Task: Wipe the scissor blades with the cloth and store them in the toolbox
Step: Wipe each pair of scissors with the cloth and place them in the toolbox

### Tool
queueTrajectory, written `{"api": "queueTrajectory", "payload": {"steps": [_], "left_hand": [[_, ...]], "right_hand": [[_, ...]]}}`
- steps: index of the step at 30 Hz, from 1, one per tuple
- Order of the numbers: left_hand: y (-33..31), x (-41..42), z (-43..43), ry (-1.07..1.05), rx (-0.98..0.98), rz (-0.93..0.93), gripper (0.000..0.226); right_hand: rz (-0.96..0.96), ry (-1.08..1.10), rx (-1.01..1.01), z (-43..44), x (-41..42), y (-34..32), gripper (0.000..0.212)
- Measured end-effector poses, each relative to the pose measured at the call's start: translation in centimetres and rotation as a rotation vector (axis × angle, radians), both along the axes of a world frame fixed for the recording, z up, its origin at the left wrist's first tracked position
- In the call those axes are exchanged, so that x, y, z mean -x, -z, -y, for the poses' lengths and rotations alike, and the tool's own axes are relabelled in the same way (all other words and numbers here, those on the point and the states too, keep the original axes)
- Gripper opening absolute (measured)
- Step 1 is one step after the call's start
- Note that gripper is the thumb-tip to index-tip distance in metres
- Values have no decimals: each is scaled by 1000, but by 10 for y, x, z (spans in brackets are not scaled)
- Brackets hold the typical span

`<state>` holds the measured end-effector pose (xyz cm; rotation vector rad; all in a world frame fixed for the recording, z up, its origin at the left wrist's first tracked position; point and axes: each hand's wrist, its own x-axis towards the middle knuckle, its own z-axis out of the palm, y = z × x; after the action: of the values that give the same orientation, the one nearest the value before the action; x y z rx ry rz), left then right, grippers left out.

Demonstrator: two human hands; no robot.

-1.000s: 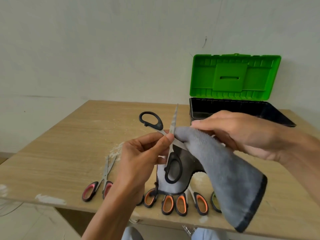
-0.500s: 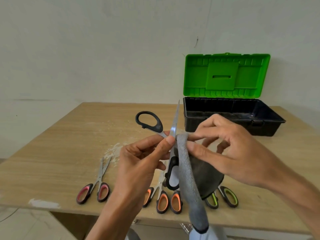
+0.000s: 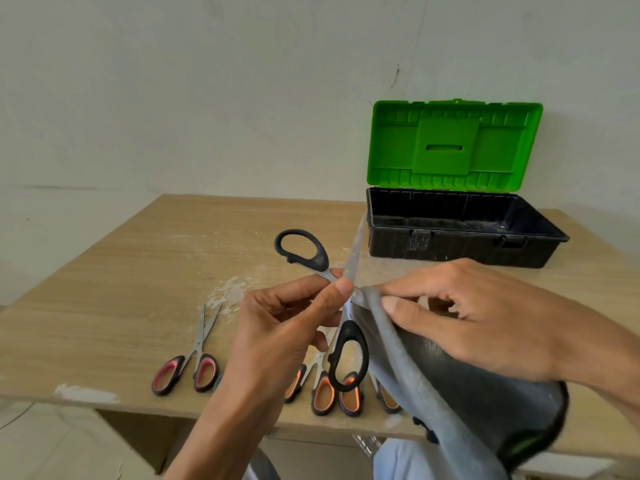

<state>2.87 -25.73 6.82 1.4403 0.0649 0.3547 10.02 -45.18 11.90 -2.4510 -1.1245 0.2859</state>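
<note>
Black-handled steel scissors [image 3: 313, 259] spread open above the wooden bench [image 3: 138, 271], between my two hands.

At the left, pink-handled scissors [image 3: 194, 362] lie near the bench's front edge, with a patch of white dust [image 3: 232, 292] behind them. My left hand [image 3: 287, 327] pinches the black-handled scissors at the pivot, thumb against fingertips, one blade pointing up. It hides part of a row of orange-handled scissors [image 3: 323, 393] lying underneath. Just to the right, my right hand [image 3: 485, 317] pinches the grey terry cloth [image 3: 415, 375] folded over the other blade, and the rest hangs down. Behind it, well apart, the black plastic toolbox [image 3: 460, 249] stands with its green lid raised.
</note>
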Motion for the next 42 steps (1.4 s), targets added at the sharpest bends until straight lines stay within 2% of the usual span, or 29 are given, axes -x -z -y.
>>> {"api": "queueTrajectory", "payload": {"steps": [3,6,13,18,21,28,36,42], "left_hand": [[1,1,-3,-6,10,9,12],[3,4,-5,-13,-4,4,11],[9,6,-2,-50,44,-8,14],[8,7,-1,-33,37,-6,15],[8,9,-1,0,-14,-47,12],[7,4,11,63,-28,-122,20],[3,-9,33,111,40,-112,13],[1,-11,32,143,84,-103,20]], "right_hand": [[55,1,-109,-3,0,9,36],[-48,-8,-265,-1,-6,18,23],[-126,38,-297,-4,-1,38,31],[-271,44,-465,-10,10,53,33],[-255,57,-522,-8,13,54,27],[-147,103,-525,9,9,46,22],[-165,122,-507,31,0,36,25],[-148,111,-474,31,-2,26,25]]}}
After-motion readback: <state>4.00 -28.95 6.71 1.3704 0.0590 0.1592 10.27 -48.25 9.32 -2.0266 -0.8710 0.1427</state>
